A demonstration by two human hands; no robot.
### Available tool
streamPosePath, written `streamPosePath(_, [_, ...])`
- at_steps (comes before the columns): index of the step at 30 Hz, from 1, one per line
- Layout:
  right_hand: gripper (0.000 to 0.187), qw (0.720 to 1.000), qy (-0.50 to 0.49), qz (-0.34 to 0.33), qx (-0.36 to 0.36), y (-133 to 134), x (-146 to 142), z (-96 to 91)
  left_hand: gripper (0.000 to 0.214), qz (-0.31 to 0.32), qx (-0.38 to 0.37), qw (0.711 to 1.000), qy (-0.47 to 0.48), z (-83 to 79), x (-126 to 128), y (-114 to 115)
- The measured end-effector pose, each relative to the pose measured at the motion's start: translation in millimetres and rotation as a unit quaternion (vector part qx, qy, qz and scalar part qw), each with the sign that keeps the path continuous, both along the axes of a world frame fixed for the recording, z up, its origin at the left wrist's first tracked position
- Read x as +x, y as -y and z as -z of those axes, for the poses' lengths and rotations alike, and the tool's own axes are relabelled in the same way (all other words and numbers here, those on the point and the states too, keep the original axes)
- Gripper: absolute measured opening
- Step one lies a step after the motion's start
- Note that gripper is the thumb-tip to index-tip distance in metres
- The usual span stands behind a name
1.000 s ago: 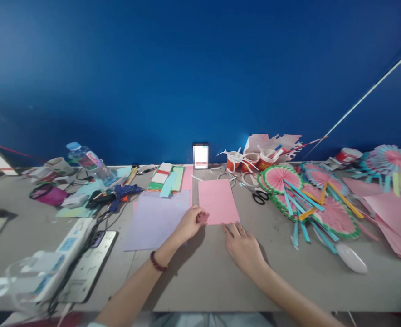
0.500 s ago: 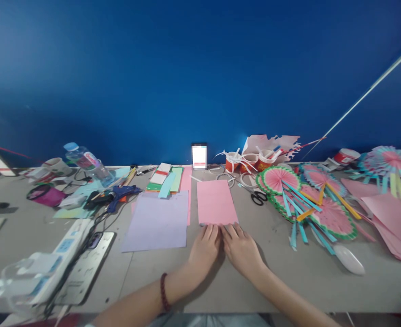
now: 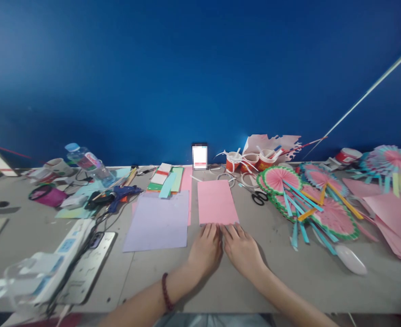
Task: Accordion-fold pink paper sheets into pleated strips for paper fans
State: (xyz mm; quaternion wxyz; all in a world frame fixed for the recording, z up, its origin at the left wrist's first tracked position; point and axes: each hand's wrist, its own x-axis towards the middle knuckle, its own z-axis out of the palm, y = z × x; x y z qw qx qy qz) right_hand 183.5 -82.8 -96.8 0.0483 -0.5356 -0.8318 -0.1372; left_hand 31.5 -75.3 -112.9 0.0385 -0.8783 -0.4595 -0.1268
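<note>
A pink sheet of paper lies in front of me, its near edge showing a narrow greyish strip that looks like a fold. On that edge my left hand presses its fingertips, close together and pointing away from me. Beside it, almost touching, my right hand holds the same edge in the same way. Both thumbs are hidden. To the left rests a lilac sheet, partly over other pink paper.
Scissors and pleated paper fans lie to the right, near a white oval object. On the left are a power strip, a phone, a blue glue gun and a tilted bottle. Cups stand by the blue wall.
Both hands stay at the paper's near edge, with hardly any finger movement. The whole view has shifted very slightly.
</note>
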Motion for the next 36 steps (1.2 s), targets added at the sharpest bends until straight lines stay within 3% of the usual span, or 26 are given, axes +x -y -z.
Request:
streamPosePath(23, [0.035,0.999,-0.028,0.012,0.022,0.4,9.8,7.1,0.049,-0.028,-0.013,0.999,-0.029,0.6,2.9,4.7])
streamPosePath(36, [0.035,0.999,-0.045,0.009,0.006,1.0,10.3,-2.1,0.044,-0.046,-0.004,0.999,-0.023,-1.3,3.6,6.2])
